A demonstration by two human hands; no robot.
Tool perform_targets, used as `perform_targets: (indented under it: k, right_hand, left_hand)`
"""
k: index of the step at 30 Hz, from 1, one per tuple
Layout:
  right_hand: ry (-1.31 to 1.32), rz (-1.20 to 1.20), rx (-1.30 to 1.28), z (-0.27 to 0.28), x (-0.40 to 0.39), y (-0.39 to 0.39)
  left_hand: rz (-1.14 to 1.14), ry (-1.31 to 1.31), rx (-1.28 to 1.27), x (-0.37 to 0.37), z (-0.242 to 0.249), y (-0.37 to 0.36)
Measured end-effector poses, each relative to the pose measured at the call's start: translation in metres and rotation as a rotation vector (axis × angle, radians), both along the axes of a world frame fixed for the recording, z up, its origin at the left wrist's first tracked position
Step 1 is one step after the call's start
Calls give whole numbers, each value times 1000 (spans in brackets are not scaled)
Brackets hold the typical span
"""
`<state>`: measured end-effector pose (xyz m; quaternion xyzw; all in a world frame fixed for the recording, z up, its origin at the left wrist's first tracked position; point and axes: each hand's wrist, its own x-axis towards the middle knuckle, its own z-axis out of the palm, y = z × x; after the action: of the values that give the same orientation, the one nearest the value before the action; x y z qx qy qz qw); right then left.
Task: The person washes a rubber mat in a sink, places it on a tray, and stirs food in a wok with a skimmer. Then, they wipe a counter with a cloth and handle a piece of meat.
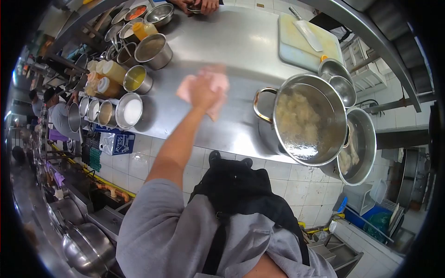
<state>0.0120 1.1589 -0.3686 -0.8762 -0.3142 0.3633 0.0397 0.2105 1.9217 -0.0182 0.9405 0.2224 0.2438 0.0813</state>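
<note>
My left hand presses a pink cloth against the steel table. Motion smears the fingers and the cloth's upper edge, and parts of the cloth stick out on both sides of the hand. To the right of it stands a large steel pot with pale, lumpy pieces of food in clear liquid. On the left, the nearest things are a small pot of yellow liquid and a bowl of white powder. My right hand is out of view.
Squeeze bottles and more pots line the table's left end. A knife lies on a cutting board at the far right. Another pot adjoins the large one. Another person's hands hold a small bowl across the table.
</note>
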Motion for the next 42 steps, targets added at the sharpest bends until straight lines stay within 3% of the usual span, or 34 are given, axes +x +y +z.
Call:
perform_targets:
  k: [1, 2, 3, 5, 7, 10, 15, 20, 23, 27, 30, 33, 37, 39, 41, 42]
  right_hand:
    - [19, -72, -29, 13, -3, -6]
    - [41, -147, -59, 39, -7, -3]
    - [42, -144, -57, 59, -6, 12]
    - [509, -1294, 43, 97, 10, 60]
    - [471, -1305, 96, 164, 35, 123]
    - [394, -1334, 288, 211, 52, 199]
    - [426, -1356, 432, 208, 47, 261]
    - [465, -1436, 416, 193, 1, 259]
    - [342, -1292, 222, 211, -21, 260]
    - [375, -1285, 243, 225, -15, 286]
    - [286, -938, 451, 234, 14, 322]
    - [59, -574, 571, 319, 53, 399]
    - [-70, -484, 773, 389, 87, 477]
    - [-115, -428, 804, 392, 104, 495]
    - [-495, -134, 869, 383, 121, 512]
    - [-486, -110, 811, 379, 126, 516]
  left_hand:
    - [-70, 6, -75, -2, 8, -29]
    - [-246, -26, -74, 4, -13, -46]
    - [-264, 8, -105, 0, -13, -74]
    - [-337, -16, -156, -29, -12, -127]
    - [-483, -35, -60, -60, -2, -146]
    - [-536, 27, -244, -98, 6, -146]
    - [-496, 110, -184, -156, 3, -64]
    - [-326, 68, -99, -202, 6, 26]
    - [-278, 68, -91, -222, 8, 55]
    - [-278, 56, -109, -228, 9, 69]
    - [-257, 46, -123, -227, 6, 67]
    - [-233, 59, -128, -226, 3, 67]
    - [-216, 58, -145, -223, 5, 63]
    - [-183, 88, -137, -217, 1, 62]
    - [-179, 93, -145, -210, -2, 61]
    - [-178, 115, -162, -206, -2, 61]
